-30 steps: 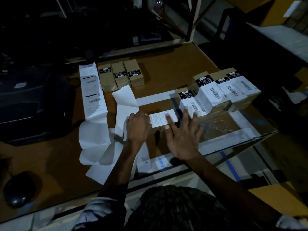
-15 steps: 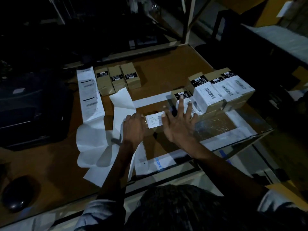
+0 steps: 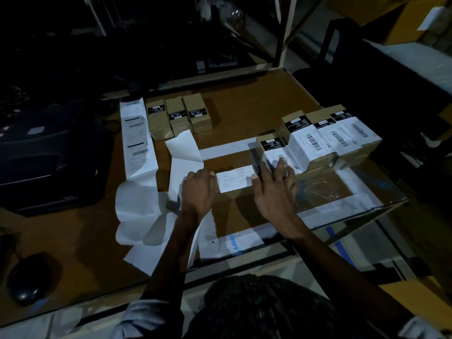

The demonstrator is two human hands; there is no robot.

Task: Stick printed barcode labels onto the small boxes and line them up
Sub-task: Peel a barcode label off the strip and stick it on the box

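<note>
A small brown box [image 3: 233,200] lies in front of me with a white printed label [image 3: 235,178] on its top. My left hand [image 3: 195,190] grips the box's left end with curled fingers. At the box's right end rests my right hand [image 3: 274,189], fingers straight, thumb touching the label's edge and fingertips reaching the nearest labelled box [image 3: 270,149]. Three more labelled boxes [image 3: 335,138] stand in a row to the right of that one. Three brown boxes [image 3: 175,118] carrying only small black stickers stand side by side at the back.
A strip of printed labels [image 3: 138,138] and peeled white backing paper [image 3: 137,204] lie left of my hands. A dark printer [image 3: 49,155] sits at the far left, a mouse [image 3: 24,287] near the front edge. A glass panel framed with white tape [image 3: 352,199] is at the right.
My right hand slid over the label's right half, then drew back to the box's right end, leaving the label uncovered. My left hand kept its hold on the left end.
</note>
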